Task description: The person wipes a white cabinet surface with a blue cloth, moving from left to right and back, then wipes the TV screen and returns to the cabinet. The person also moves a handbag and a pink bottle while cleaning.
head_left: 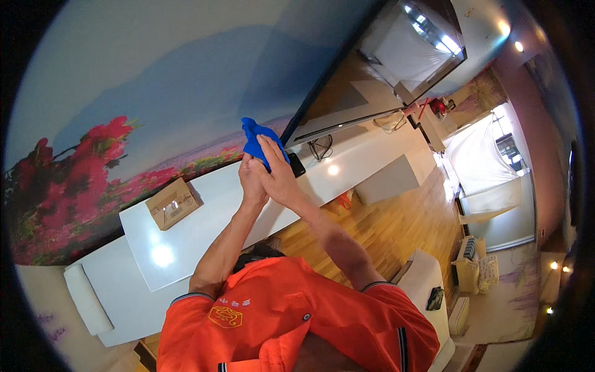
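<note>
A crumpled blue cloth (252,138) is held up between both hands, above the back edge of a long white TV cabinet (223,223). My left hand (252,181) grips its lower end, with the fingers partly hidden. Against the cloth's right side lies my right hand (280,176), fingers extended and pressed close to the left one. Just beyond the right hand, a small black box-shaped device (296,165) rests on the cabinet. The lower corner of a large flat-screen television (344,102) is close to the cloth.
A cardboard box (173,204) sits on the cabinet at left. Loose black cables (320,149) lie under the television. A pale panel (388,179) juts out over the wooden floor (395,223). Behind at right stands a light sofa (423,269) bearing a dark object (435,298).
</note>
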Demonstrator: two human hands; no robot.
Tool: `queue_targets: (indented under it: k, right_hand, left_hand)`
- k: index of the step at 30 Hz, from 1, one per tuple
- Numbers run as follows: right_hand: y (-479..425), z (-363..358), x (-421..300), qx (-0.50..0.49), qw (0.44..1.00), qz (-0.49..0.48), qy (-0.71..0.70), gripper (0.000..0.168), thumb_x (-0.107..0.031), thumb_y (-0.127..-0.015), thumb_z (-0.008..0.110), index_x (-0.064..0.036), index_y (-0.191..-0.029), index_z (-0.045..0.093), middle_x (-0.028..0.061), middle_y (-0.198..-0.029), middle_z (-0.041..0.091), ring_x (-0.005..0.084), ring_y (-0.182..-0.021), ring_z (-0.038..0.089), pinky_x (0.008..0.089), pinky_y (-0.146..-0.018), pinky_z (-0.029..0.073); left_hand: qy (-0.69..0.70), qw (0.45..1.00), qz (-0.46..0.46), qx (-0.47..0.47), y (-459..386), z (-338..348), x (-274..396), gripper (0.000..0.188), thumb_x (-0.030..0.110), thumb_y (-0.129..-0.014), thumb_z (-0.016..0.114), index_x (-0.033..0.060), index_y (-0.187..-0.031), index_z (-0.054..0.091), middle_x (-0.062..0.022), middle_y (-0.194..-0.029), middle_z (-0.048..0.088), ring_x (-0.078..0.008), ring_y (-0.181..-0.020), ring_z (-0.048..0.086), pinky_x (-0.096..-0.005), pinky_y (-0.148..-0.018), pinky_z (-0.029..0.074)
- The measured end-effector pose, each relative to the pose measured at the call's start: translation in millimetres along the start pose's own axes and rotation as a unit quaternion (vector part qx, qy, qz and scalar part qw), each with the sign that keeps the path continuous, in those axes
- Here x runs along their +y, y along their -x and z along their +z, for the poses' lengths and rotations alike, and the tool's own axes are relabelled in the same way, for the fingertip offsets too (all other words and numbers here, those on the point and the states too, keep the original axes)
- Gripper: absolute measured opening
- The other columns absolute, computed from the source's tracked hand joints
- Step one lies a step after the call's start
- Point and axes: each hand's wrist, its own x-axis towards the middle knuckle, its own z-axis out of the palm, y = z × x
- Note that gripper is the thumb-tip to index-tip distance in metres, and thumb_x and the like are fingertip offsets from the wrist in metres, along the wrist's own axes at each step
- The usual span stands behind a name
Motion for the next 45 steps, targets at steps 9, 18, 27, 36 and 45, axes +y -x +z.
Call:
queue_targets:
  k: [9, 18, 27, 36, 45]
  right_hand:
    - [-95, -165, -75, 0.056, 0.771, -0.370, 0.516, 0.031, -0.017, -0.100, 0.066, -0.008, -0.130, 0.072, 0.0150, -0.148, 0.066, 0.0352, -0.147, 0.055, 0.0639, -0.126, 0.031]
    - [-138, -237, -113, 0.068, 0.695, -0.417, 0.581, 0.030, -0.014, -0.098, 0.070, -0.014, -0.127, 0.076, 0.0096, -0.156, 0.063, 0.0277, -0.154, 0.050, 0.0513, -0.128, 0.035]
    - [-156, -278, -153, 0.029, 0.636, -0.434, 0.637, 0.025, -0.023, -0.101, 0.072, -0.022, -0.126, 0.075, 0.0072, -0.154, 0.062, 0.0243, -0.154, 0.049, 0.0591, -0.127, 0.033]
    - [-188, -340, -200, 0.191, 0.681, -0.427, 0.564, 0.037, -0.035, -0.106, 0.070, -0.027, -0.142, 0.071, 0.0082, -0.162, 0.055, 0.0323, -0.156, 0.043, 0.0601, -0.127, 0.034]
    - [-195, -355, -234, 0.114, 0.853, -0.348, 0.373, 0.052, -0.033, -0.115, 0.053, 0.003, -0.153, 0.057, 0.0295, -0.154, 0.059, 0.0441, -0.139, 0.061, 0.0454, -0.117, 0.049]
  left_hand:
    - [-0.329, 0.901, 0.275, -0.071, -17, 43, -13, 0.035, 0.005, -0.107, 0.065, -0.0019, -0.141, 0.067, -0.0176, -0.153, 0.065, -0.0297, -0.146, 0.057, -0.0393, -0.122, 0.042]
    - [-0.339, 0.854, 0.395, -0.005, -34, 96, -20, 0.043, -0.004, -0.100, 0.072, -0.0007, -0.142, 0.070, -0.0235, -0.150, 0.067, -0.0367, -0.142, 0.064, -0.0419, -0.119, 0.048]
    - [-0.312, 0.800, 0.511, -0.044, -59, 167, 29, 0.046, -0.009, -0.097, 0.074, -0.0004, -0.142, 0.071, -0.0257, -0.147, 0.068, -0.0389, -0.137, 0.067, -0.0421, -0.114, 0.053]
    - [-0.263, 0.757, 0.597, -0.041, -77, 263, 82, 0.040, -0.005, -0.095, 0.076, -0.0041, -0.135, 0.073, -0.0284, -0.139, 0.071, -0.0426, -0.126, 0.072, -0.0436, -0.107, 0.057]
    - [-0.256, 0.705, 0.659, -0.060, -90, 379, 172, 0.035, 0.007, -0.101, 0.074, -0.0025, -0.135, 0.072, -0.0267, -0.137, 0.071, -0.0422, -0.124, 0.072, -0.0436, -0.103, 0.058]
